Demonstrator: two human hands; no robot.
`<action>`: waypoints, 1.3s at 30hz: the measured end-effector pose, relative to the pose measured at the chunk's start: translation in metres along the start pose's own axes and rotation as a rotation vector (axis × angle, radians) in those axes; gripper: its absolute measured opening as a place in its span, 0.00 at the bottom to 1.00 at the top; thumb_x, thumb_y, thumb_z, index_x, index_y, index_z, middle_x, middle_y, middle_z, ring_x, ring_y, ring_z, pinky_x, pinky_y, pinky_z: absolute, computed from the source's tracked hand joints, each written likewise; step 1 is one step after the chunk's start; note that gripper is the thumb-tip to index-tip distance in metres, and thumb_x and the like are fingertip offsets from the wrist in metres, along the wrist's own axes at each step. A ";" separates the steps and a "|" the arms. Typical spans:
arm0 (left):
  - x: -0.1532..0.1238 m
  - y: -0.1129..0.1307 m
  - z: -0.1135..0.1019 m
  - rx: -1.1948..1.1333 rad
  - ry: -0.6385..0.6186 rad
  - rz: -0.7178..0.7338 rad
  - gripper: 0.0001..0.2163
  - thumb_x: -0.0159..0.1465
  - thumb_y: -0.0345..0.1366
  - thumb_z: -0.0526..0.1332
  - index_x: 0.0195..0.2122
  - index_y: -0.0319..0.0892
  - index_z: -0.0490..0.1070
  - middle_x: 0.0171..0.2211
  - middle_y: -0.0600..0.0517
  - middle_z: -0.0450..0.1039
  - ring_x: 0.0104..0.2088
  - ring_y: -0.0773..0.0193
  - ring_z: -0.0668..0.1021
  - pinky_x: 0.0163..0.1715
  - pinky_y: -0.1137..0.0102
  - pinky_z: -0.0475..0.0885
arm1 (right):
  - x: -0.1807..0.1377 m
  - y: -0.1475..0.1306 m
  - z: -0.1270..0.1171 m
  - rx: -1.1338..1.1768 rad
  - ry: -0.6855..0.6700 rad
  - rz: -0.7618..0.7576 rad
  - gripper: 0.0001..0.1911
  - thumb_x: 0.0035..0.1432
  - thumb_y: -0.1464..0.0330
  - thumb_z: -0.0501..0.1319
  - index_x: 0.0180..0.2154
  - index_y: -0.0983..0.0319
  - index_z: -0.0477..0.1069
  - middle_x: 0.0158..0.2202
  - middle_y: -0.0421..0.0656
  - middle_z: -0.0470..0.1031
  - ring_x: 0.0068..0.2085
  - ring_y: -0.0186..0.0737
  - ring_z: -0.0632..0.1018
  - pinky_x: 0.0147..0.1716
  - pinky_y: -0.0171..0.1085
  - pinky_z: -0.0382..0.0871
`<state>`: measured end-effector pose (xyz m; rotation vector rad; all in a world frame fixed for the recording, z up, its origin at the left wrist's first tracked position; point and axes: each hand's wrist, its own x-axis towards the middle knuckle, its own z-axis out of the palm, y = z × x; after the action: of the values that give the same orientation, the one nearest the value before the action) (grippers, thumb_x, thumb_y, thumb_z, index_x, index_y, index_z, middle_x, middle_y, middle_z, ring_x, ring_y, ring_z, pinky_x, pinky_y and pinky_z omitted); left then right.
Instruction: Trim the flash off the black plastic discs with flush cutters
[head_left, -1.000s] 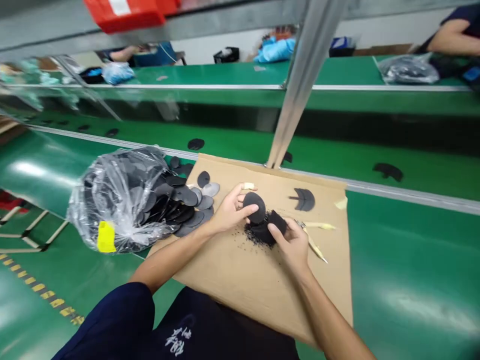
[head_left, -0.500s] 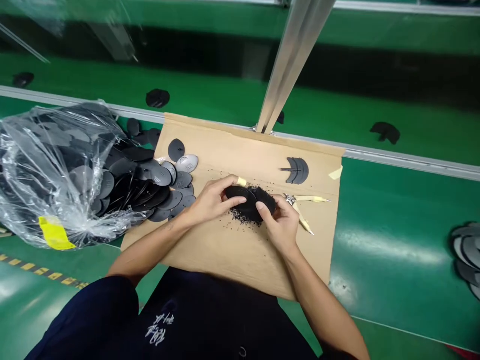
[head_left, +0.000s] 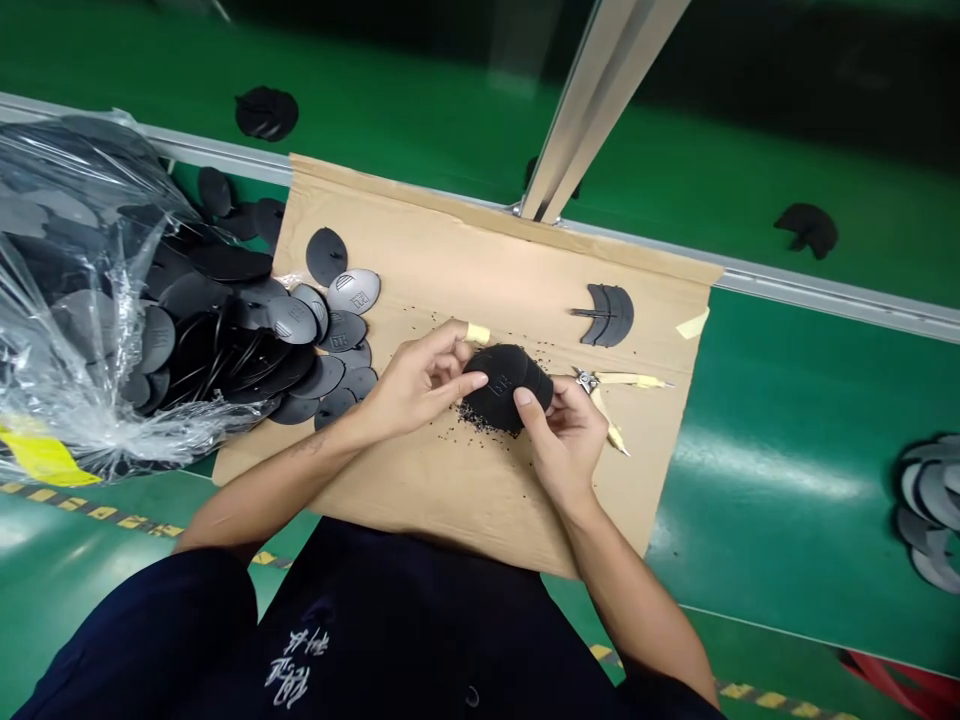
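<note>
Over the cardboard sheet, my right hand (head_left: 566, 435) is closed on a small overlapping stack of thin black plastic pieces (head_left: 538, 378), thumb on top. The front piece, a black oval disc (head_left: 496, 385) with a raised marking, faces up. My left hand (head_left: 427, 380) pinches that disc's left edge, thumb in front; yellow tape wraps the index fingertip. Tiny black bits (head_left: 480, 418) lie scattered beneath. Right of my right hand lie nippers (head_left: 592, 380) with yellow-wrapped handles, jaws toward the hand.
A clear plastic bag (head_left: 75, 300) of black discs spills onto the cardboard (head_left: 420, 490) at left. Several loose discs (head_left: 337, 330) lie there. Fanned black pieces (head_left: 611, 315) rest at the upper right. A metal post (head_left: 592, 120) rises behind; more pieces (head_left: 930, 500) sit far right.
The two black parts, angled apart before, now overlap with the disc's face toward me. My hands remain over the bits; the view has shifted slightly.
</note>
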<state>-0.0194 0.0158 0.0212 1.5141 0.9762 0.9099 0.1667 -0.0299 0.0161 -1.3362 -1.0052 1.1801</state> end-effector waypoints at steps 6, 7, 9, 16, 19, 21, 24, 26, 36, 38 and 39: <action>-0.002 0.001 0.000 0.194 0.050 0.119 0.14 0.66 0.35 0.66 0.53 0.40 0.75 0.31 0.54 0.69 0.30 0.72 0.72 0.31 0.78 0.72 | 0.001 -0.002 -0.001 0.014 -0.029 0.033 0.14 0.56 0.58 0.71 0.32 0.60 0.73 0.26 0.36 0.76 0.26 0.33 0.75 0.26 0.33 0.73; -0.003 0.001 0.000 0.203 0.051 0.130 0.15 0.66 0.35 0.66 0.53 0.40 0.75 0.31 0.54 0.69 0.30 0.72 0.72 0.31 0.77 0.72 | 0.001 -0.002 -0.001 0.012 -0.027 0.033 0.14 0.56 0.58 0.71 0.32 0.59 0.73 0.26 0.36 0.76 0.26 0.33 0.75 0.26 0.33 0.73; -0.003 0.001 0.001 0.195 0.061 0.122 0.15 0.66 0.35 0.65 0.53 0.40 0.75 0.30 0.54 0.69 0.29 0.72 0.71 0.30 0.78 0.72 | 0.001 -0.001 0.000 0.000 -0.020 0.027 0.13 0.56 0.58 0.71 0.32 0.59 0.73 0.26 0.36 0.76 0.26 0.32 0.74 0.26 0.33 0.72; -0.005 0.002 0.005 0.162 0.074 0.053 0.15 0.66 0.35 0.64 0.54 0.39 0.74 0.30 0.55 0.67 0.27 0.73 0.70 0.29 0.79 0.72 | -0.001 -0.001 -0.002 -0.064 -0.002 -0.001 0.13 0.57 0.58 0.69 0.32 0.59 0.73 0.26 0.36 0.72 0.26 0.32 0.71 0.26 0.32 0.68; -0.006 0.002 0.006 0.170 0.066 0.098 0.15 0.67 0.35 0.64 0.54 0.40 0.74 0.30 0.55 0.68 0.28 0.73 0.70 0.29 0.79 0.73 | 0.000 -0.002 -0.002 -0.133 0.021 -0.019 0.13 0.55 0.59 0.70 0.30 0.60 0.71 0.23 0.34 0.67 0.25 0.31 0.66 0.23 0.32 0.63; -0.006 0.001 0.007 0.181 0.060 0.142 0.15 0.67 0.34 0.64 0.54 0.41 0.75 0.30 0.54 0.69 0.29 0.73 0.71 0.30 0.79 0.73 | 0.001 -0.003 -0.001 -0.168 0.021 -0.041 0.13 0.55 0.61 0.70 0.29 0.60 0.70 0.23 0.34 0.65 0.25 0.31 0.65 0.23 0.32 0.62; -0.007 -0.001 0.008 0.191 0.063 0.140 0.16 0.67 0.35 0.65 0.55 0.41 0.74 0.32 0.53 0.71 0.30 0.72 0.72 0.31 0.79 0.73 | 0.000 -0.005 -0.002 -0.205 0.005 -0.087 0.12 0.57 0.61 0.68 0.30 0.59 0.70 0.24 0.34 0.66 0.25 0.32 0.66 0.24 0.32 0.63; -0.007 -0.001 0.009 0.161 0.063 0.100 0.17 0.67 0.37 0.65 0.56 0.41 0.73 0.35 0.52 0.73 0.31 0.71 0.74 0.32 0.78 0.74 | -0.001 -0.004 -0.002 -0.222 -0.004 -0.133 0.11 0.59 0.61 0.67 0.31 0.59 0.70 0.24 0.35 0.68 0.26 0.32 0.68 0.25 0.33 0.65; -0.004 0.012 0.001 0.286 -0.022 0.433 0.11 0.67 0.37 0.66 0.48 0.40 0.77 0.40 0.45 0.78 0.40 0.63 0.79 0.39 0.69 0.77 | 0.003 0.000 -0.010 -0.333 -0.164 -0.524 0.05 0.63 0.68 0.66 0.41 0.57 0.75 0.34 0.42 0.81 0.33 0.39 0.80 0.33 0.38 0.77; -0.005 0.015 -0.001 0.340 -0.045 0.503 0.11 0.67 0.34 0.66 0.50 0.40 0.76 0.40 0.45 0.78 0.40 0.64 0.79 0.39 0.69 0.77 | 0.005 0.000 -0.012 -0.368 -0.209 -0.610 0.06 0.63 0.69 0.66 0.43 0.57 0.76 0.35 0.42 0.82 0.34 0.40 0.82 0.34 0.38 0.78; -0.005 0.016 -0.001 0.341 -0.049 0.522 0.11 0.67 0.33 0.65 0.51 0.41 0.75 0.40 0.45 0.78 0.40 0.64 0.79 0.39 0.69 0.77 | 0.005 0.001 -0.012 -0.377 -0.226 -0.649 0.06 0.63 0.70 0.65 0.43 0.57 0.76 0.36 0.43 0.83 0.35 0.40 0.83 0.34 0.38 0.79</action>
<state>-0.0205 0.0102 0.0368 2.1313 0.7326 1.0974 0.1797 -0.0270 0.0146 -1.0309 -1.7292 0.6682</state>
